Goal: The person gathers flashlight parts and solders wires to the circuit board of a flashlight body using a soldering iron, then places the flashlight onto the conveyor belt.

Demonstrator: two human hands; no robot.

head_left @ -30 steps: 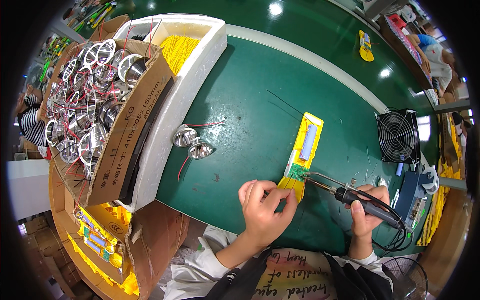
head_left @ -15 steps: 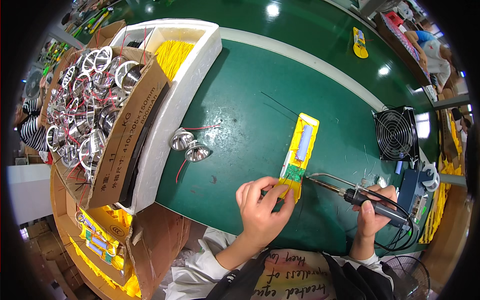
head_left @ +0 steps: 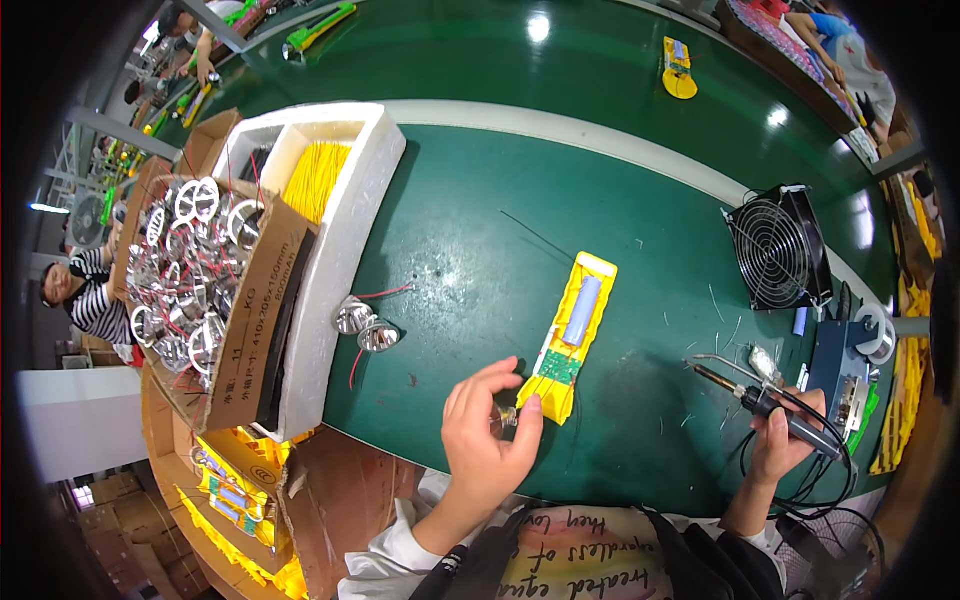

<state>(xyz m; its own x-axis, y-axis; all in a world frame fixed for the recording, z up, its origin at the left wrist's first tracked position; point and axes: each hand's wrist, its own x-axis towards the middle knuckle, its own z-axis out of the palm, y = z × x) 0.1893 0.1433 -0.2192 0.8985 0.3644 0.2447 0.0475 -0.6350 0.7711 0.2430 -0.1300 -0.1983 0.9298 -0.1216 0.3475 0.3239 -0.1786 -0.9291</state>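
On the green bench lies a long yellow plastic housing (head_left: 556, 395), holding a lavender battery cell (head_left: 582, 310) and a green circuit board (head_left: 559, 367). A thin dark wire extends past its far end. My left hand (head_left: 490, 425) is beside the near end, thumb at its edge, fingers curled round a small shiny piece (head_left: 506, 417) that looks like a reflector cup, mostly hidden. My right hand (head_left: 783, 445) grips a soldering iron (head_left: 795, 425), its tip pointing up-left over the bench, apart from the housing. Two silver reflectors (head_left: 379, 336) with red wires lie farther left.
At left, a cardboard box (head_left: 262, 330) of reflectors rests on a white foam tray (head_left: 375, 150) holding yellow wires (head_left: 318, 180). A black fan (head_left: 780, 250), a solder spool (head_left: 878, 335) and a blue-grey unit (head_left: 838, 355) stand right. Another yellow housing (head_left: 679, 75) lies beyond; people work farther off.
My right hand has drawn the soldering iron away from the board to the right. My left hand has shifted left off the housing's near end, exposing a shiny piece in its fingers. The view has shifted.
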